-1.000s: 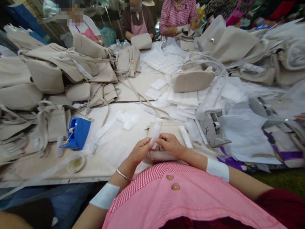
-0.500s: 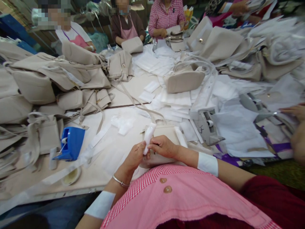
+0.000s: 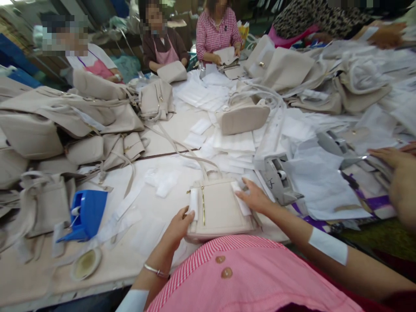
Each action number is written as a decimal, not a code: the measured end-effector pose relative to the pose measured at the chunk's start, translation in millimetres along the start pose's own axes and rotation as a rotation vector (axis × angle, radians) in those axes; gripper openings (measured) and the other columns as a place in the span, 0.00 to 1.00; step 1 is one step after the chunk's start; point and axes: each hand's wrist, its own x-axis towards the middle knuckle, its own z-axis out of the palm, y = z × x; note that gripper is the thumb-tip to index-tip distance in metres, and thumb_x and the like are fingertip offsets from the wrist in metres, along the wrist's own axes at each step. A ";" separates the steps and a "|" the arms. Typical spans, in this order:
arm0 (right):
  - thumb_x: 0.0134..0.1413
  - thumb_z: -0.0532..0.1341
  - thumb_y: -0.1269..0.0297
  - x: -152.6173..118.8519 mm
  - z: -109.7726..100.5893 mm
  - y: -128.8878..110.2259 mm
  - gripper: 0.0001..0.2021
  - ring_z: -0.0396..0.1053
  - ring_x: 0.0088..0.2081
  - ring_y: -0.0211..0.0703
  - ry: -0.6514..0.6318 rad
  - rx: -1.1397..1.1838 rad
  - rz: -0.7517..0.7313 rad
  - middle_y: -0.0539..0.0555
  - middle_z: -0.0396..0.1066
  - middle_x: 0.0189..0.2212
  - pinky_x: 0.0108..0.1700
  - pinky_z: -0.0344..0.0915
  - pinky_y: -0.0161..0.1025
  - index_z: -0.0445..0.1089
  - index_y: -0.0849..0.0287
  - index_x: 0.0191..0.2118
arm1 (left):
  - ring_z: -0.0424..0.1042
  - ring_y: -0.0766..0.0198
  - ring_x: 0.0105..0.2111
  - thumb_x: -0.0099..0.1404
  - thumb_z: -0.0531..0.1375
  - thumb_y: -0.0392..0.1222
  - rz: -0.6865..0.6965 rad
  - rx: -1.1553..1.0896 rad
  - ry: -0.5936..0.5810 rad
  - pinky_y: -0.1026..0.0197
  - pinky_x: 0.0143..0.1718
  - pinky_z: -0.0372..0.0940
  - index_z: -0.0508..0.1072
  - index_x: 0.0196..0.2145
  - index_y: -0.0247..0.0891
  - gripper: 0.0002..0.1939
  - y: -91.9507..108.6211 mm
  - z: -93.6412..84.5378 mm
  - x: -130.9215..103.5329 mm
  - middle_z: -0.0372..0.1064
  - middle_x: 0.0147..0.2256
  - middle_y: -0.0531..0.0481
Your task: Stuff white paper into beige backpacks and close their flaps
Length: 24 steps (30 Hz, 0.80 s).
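Observation:
In front of me a beige bag (image 3: 219, 203) lies on the table, its gold zip (image 3: 203, 206) facing up and its straps stretching away. White foam strips cover both sides of it: a left strip (image 3: 194, 201) and a right strip (image 3: 239, 197). My left hand (image 3: 177, 227) grips the bag's left edge, thumb on the left strip and fingers partly hidden at the side. With fingers spread, my right hand (image 3: 256, 197) touches the right strip, thumb lying across it.
A blue tape dispenser (image 3: 89, 214) and a round dish (image 3: 86, 263) are to the left, a grey dispenser (image 3: 281, 180) to the right. Beige bags (image 3: 32, 125) are heaped on the left. White sheets (image 3: 234, 141) lie beyond. A co-worker's hand (image 3: 390, 156) is at far right; other people sit opposite.
The white foam roll that both hands held upright now lies against the bag's left side. My hands have moved apart, one to each side of the bag. The view has shifted slightly.

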 end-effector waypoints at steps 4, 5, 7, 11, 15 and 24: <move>0.57 0.54 0.53 -1.1 21.1 22.7 0.29 0.61 0.58 0.56 -0.111 0.037 0.050 0.65 0.62 0.57 0.59 0.58 0.55 0.55 0.60 0.62 | 0.70 0.51 0.52 0.63 0.57 0.51 0.019 0.260 0.011 0.53 0.53 0.64 0.64 0.58 0.29 0.30 11.2 -10.2 19.4 0.68 0.54 0.35; 0.57 0.54 0.52 2.4 22.6 21.9 0.30 0.57 0.61 0.56 -0.052 0.020 0.011 0.65 0.60 0.59 0.61 0.55 0.55 0.56 0.61 0.61 | 0.70 0.52 0.52 0.64 0.56 0.51 0.078 0.366 0.060 0.53 0.54 0.64 0.65 0.57 0.29 0.30 18.6 -15.8 26.6 0.68 0.54 0.35; 0.56 0.54 0.52 15.4 18.9 15.9 0.29 0.52 0.63 0.57 0.044 -0.021 -0.077 0.67 0.56 0.61 0.63 0.51 0.55 0.59 0.65 0.59 | 0.71 0.55 0.51 0.65 0.54 0.51 0.254 0.574 0.151 0.55 0.53 0.64 0.69 0.53 0.30 0.25 38.2 -27.9 45.5 0.70 0.52 0.39; 0.58 0.54 0.57 47.4 7.6 -2.7 0.21 0.65 0.53 0.53 -0.069 -0.023 -0.185 0.65 0.69 0.50 0.58 0.59 0.50 0.68 0.66 0.51 | 0.71 0.58 0.48 0.67 0.52 0.45 0.591 0.959 0.275 0.58 0.53 0.64 0.73 0.48 0.33 0.18 87.8 -41.2 103.9 0.73 0.47 0.43; 0.56 0.56 0.63 58.3 20.8 -15.1 0.13 0.67 0.50 0.50 -0.127 -0.043 -0.307 0.62 0.71 0.47 0.56 0.62 0.49 0.72 0.62 0.44 | 0.66 0.54 0.51 0.63 0.57 0.39 0.717 1.095 0.271 0.54 0.54 0.61 0.71 0.52 0.37 0.19 134.0 -34.4 177.6 0.70 0.50 0.42; 0.56 0.57 0.67 69.0 38.7 -11.7 0.11 0.67 0.51 0.51 -0.090 -0.034 -0.316 0.60 0.71 0.48 0.55 0.62 0.51 0.73 0.60 0.43 | 0.59 0.47 0.54 0.64 0.53 0.35 0.833 1.410 0.101 0.38 0.60 0.43 0.78 0.38 0.39 0.14 177.4 -10.0 283.5 0.66 0.49 0.37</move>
